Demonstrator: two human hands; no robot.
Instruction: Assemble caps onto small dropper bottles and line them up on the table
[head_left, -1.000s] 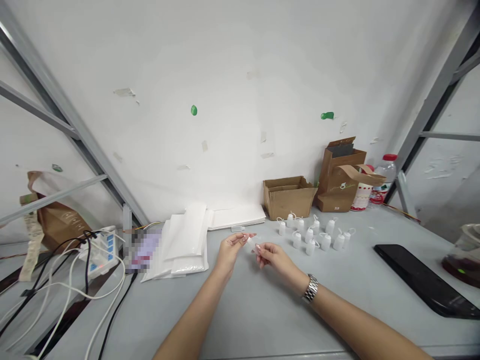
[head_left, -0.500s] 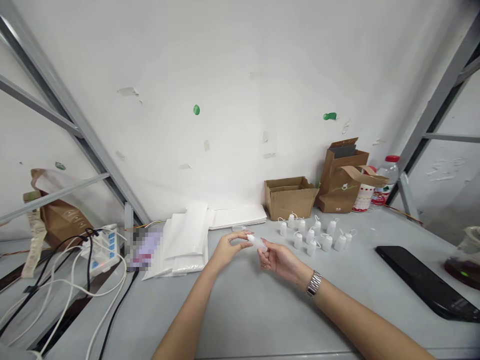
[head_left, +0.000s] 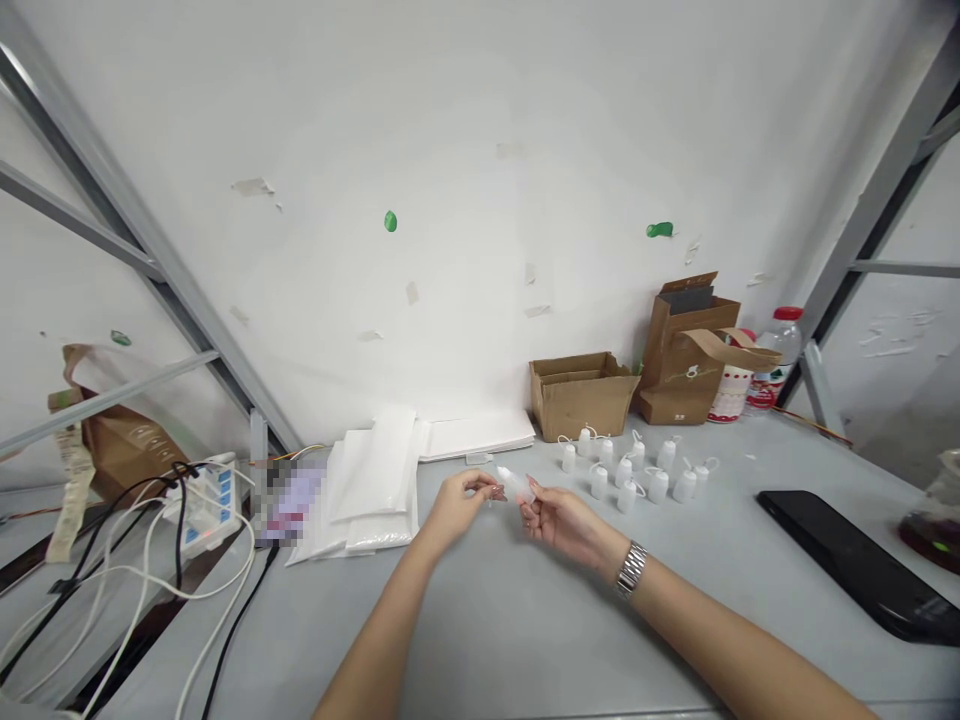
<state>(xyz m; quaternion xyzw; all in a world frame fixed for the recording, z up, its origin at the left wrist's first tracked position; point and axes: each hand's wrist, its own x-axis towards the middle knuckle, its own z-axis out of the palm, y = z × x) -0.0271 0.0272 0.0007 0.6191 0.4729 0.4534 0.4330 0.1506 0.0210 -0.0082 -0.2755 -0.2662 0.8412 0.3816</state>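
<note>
Over the grey table, my right hand grips a small translucent white bottle, tilted with its tip toward the upper left. My left hand is pinched close beside the bottle's tip, fingers curled; a tiny piece may be between them but it is too small to name. A silver watch sits on my right wrist. Several similar small white bottles with loop caps stand in a group to the right of my hands.
A stack of white bags lies left of my hands. An open cardboard box, a brown paper bag, a cup and a water bottle stand at the wall. A black flat device lies right. Power strip and cables are at left.
My right hand turned palm up and now carries the bottle, tilted. My left hand's fingers closed into a pinch at its tip. Both hands stayed in the same spot.
</note>
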